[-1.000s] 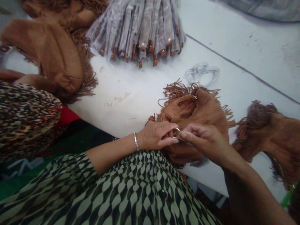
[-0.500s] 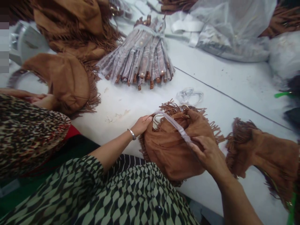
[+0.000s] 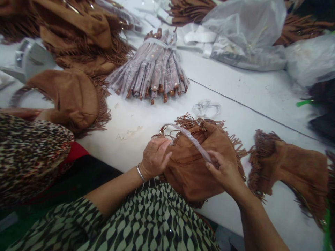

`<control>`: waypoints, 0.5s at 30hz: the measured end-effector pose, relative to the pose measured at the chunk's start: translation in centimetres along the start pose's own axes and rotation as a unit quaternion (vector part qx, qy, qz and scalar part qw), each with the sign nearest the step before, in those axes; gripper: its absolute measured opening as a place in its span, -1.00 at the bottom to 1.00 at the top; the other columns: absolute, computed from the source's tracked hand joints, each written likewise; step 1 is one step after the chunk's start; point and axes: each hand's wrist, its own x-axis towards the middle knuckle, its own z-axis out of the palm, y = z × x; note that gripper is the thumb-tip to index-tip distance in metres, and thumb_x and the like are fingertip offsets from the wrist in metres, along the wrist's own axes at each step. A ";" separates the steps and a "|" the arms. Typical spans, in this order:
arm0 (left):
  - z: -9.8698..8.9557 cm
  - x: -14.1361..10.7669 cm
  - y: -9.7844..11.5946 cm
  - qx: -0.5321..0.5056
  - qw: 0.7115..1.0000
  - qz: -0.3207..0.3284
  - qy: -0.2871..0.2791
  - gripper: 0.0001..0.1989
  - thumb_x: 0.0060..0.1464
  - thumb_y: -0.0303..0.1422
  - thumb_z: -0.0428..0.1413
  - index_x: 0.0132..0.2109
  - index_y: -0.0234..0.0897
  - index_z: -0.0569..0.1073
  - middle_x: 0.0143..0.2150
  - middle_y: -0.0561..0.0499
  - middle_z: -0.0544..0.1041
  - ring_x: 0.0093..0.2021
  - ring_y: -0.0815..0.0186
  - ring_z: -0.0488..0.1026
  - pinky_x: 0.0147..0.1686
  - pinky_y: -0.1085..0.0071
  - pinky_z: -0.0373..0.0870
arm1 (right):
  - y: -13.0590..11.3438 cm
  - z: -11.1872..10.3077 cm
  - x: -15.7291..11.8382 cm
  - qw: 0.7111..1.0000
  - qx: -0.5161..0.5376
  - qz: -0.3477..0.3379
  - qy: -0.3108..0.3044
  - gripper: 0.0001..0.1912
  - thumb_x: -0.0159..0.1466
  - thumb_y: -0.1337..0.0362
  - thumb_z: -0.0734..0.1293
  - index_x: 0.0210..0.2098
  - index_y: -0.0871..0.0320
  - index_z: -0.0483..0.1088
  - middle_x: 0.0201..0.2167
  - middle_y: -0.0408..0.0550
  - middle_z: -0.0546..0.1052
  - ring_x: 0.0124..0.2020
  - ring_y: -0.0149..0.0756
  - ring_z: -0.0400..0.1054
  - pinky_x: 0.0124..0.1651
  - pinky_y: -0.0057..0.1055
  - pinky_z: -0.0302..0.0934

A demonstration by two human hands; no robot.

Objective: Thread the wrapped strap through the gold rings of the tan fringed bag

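A brown suede handbag [image 3: 199, 174] with fringe lies on the white table in front of me. Its strap [image 3: 192, 139], wrapped in clear plastic, arches over the bag from a metal ring at the upper left. My right hand [image 3: 225, 170] pinches the lower end of this strap above the bag's right half. At the bag's left edge is my left hand [image 3: 156, 157], fingers loosely bent and thumb apart, with nothing visible in it. The strap's ring end stands just beyond the left fingers, apart from them.
A bundle of plastic-wrapped straps [image 3: 154, 69] stands farther back. Beyond the bag lies a small clear plastic coil [image 3: 206, 108]. Another fringed bag [image 3: 300, 164] is at right. At left, a co-worker's hands are at a brown bag [image 3: 75, 94]. Plastic bags [image 3: 246, 31] sit at the back right.
My left hand has let go of the strap's ring end and drawn back toward me. My right hand keeps its grip on the strap. The view has shifted slightly.
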 end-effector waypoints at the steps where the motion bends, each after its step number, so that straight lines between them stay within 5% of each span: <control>1: -0.4 0.8 0.9 -0.019 0.999 0.049 0.003 -0.53 0.13 -0.33 0.04 0.17 -0.37 0.22 0.07 -0.21 0.38 0.13 0.12 0.27 0.11 0.14 0.26 | -0.4 -0.5 0.0 1.000 0.025 -0.006 0.006 -0.66 0.18 0.28 0.24 -0.04 0.14 0.30 -0.21 0.01 0.54 -0.23 -0.19 0.46 -0.18 -0.29 0.32; 5: -0.2 5.5 3.9 -0.058 0.981 0.168 -0.084 -0.37 0.16 -0.06 -0.03 0.21 -0.44 0.15 0.14 -0.24 0.36 0.25 0.05 0.14 0.23 0.05 0.06 | -2.3 -2.1 -0.5 0.990 0.131 -0.043 0.041 -0.73 0.13 0.28 0.31 -0.15 0.12 0.31 -0.24 -0.04 0.51 -0.22 -0.24 0.44 -0.18 -0.35 0.32; 8: 1.1 8.4 4.2 -0.041 0.950 0.216 -0.222 -0.49 0.21 -0.06 -0.11 0.08 -0.41 0.30 -0.04 -0.20 0.47 0.04 0.08 0.35 0.13 0.03 0.15 | -2.7 -2.4 -1.0 0.973 0.202 -0.043 0.102 -0.77 0.13 0.26 0.36 -0.20 0.10 0.36 -0.24 -0.06 0.49 -0.20 -0.24 0.42 -0.15 -0.34 0.30; 11: 2.1 9.6 3.1 -0.071 0.923 0.205 -0.318 -0.66 0.27 -0.24 -0.16 -0.23 -0.38 0.39 -0.29 -0.12 0.49 -0.24 0.23 0.41 -0.11 0.25 0.30 | -2.6 -1.9 -0.8 0.940 0.303 -0.040 0.149 -0.76 0.11 0.26 0.41 -0.20 0.08 0.41 -0.26 -0.09 0.49 -0.27 -0.28 0.41 -0.19 -0.36 0.30; 15: 1.6 9.4 2.1 -0.231 0.907 0.142 -0.323 -0.66 0.27 -0.25 -0.22 -0.32 -0.32 0.33 -0.40 -0.02 0.41 -0.37 0.35 0.33 -0.30 0.43 0.27 | -3.5 -1.0 0.8 0.895 0.380 -0.069 0.225 -0.84 0.14 0.26 0.41 -0.25 0.06 0.47 -0.29 -0.11 0.48 -0.25 -0.29 0.38 -0.14 -0.35 0.28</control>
